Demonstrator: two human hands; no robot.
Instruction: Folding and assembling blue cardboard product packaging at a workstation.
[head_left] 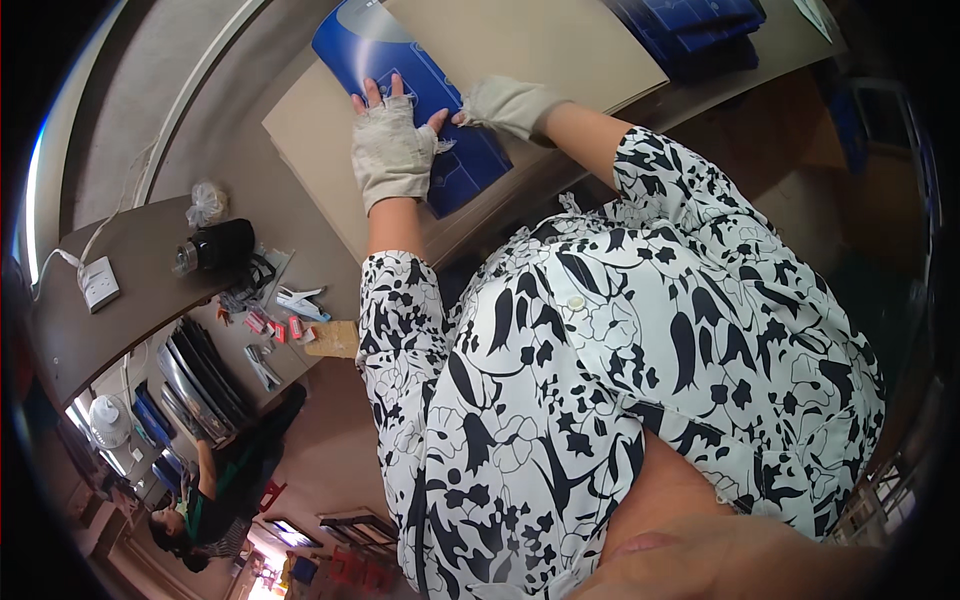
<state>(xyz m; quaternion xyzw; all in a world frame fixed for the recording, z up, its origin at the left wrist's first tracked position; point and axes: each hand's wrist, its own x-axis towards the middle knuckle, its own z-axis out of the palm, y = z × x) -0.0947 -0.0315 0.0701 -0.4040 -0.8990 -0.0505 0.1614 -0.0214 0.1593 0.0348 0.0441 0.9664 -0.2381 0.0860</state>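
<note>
A long blue printed sheet (470,172) lies over beige cardboard (310,135) on the work table, its far end curving up with a shine. My left hand (388,150), in a worn fingerless work glove, rests flat on the sheet with its fingers spread. In a matching glove, my right hand (510,107) touches the sheet's right edge from the side. One fingertip of it shows there; its other fingers are hidden, so I cannot tell if it pinches the edge. A second beige board (540,40) lies beyond my right hand.
Stacked blue printed pieces (690,35) sit at the far right. On the left are a dark bottle (215,245), a power socket (100,285), small red packs (270,325) and clips (300,302). Another person (205,490) works beside a stack of dark curved pieces (205,370).
</note>
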